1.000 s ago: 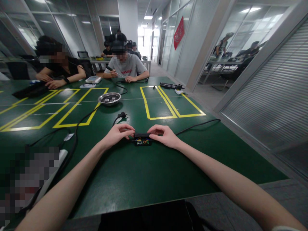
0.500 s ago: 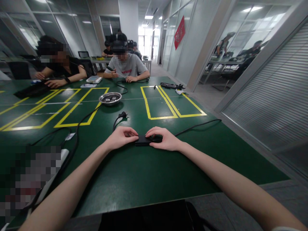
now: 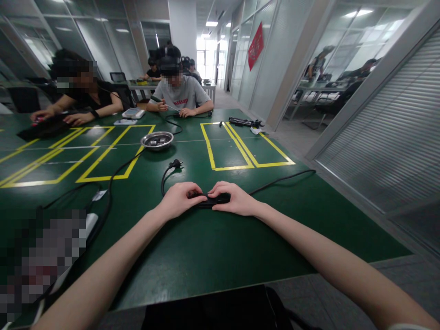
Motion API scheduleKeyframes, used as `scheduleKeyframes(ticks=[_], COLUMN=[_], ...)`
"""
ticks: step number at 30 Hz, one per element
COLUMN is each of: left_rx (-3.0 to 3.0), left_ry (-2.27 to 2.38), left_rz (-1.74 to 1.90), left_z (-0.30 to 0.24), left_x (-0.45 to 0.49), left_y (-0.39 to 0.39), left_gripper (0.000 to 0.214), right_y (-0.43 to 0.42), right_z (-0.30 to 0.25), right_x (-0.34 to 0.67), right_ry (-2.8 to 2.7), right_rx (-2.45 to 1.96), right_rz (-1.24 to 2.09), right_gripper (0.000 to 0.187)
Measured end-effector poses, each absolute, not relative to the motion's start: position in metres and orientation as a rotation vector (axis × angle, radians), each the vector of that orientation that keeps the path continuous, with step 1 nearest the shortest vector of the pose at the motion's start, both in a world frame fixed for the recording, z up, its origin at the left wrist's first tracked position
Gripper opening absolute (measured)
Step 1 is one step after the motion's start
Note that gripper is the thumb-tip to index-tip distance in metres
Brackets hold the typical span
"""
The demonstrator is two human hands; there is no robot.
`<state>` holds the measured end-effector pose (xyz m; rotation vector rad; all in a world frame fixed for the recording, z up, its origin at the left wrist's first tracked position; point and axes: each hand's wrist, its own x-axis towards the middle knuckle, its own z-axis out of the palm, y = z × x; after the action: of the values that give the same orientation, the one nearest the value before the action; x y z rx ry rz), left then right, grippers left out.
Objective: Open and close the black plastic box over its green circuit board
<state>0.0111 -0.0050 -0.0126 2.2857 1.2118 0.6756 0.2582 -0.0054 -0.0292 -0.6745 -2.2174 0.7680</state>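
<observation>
A flat black power adapter lies on the green table in front of me, largely covered by my fingers. My left hand is closed around its left end, thumb along the near side. At the other end my right hand grips it, thumb in front and fingers curled over the top, close to a black cord connector. From under the right hand a black cord runs off to the right. Beyond my left hand lies a black mains plug on a curved cord.
A steel bowl with small metal parts stands beyond the plug. Yellow tape rectangles mark the table. A black folded tripod-like object lies at the far right. A white-edged, pixelated item sits left. Two people work across the table.
My left hand has slid right along the adapter, nearly meeting the right hand, and covers more of it. The right hand has hardly moved.
</observation>
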Motion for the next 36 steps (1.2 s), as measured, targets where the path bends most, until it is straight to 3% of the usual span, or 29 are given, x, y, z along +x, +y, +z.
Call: scheduleKeyframes(ticks=[5, 12, 16, 24, 29, 36], left_rx=[2.558, 2.838, 2.895, 2.9, 2.86, 2.83], left_ry=[1.17, 0.96, 0.943, 0.996, 0.995, 0.982], left_rz=[0.678, 0.538, 0.474, 0.425, 0.54, 0.585], left_z=[-0.009, -0.008, -0.01, -0.005, -0.009, -0.01], left_x=[0.013, 0.011, 0.012, 0.012, 0.012, 0.011], left_y=[-0.009, -0.013, -0.011, -0.013, -0.012, -0.014], left_gripper=[0.027, 0.047, 0.041, 0.045, 0.05, 0.034], right_y=[-0.008, -0.008, -0.009, -0.007, -0.01, -0.008], right_z=[-0.033, -0.031, -0.025, -0.024, -0.024, -0.022], right_x=[0.253, 0.25, 0.252, 0.256, 0.256, 0.258], right_ry=[-2.303, -2.373, -2.391, -2.515, -2.489, -2.481], right_rx=[-0.629, -0.728, -0.751, -0.658, -0.724, -0.583], right_rz=[0.603, 0.302, 0.247, -0.064, -0.097, -0.019], right_gripper=[0.029, 0.023, 0.018, 0.026, 0.032, 0.033])
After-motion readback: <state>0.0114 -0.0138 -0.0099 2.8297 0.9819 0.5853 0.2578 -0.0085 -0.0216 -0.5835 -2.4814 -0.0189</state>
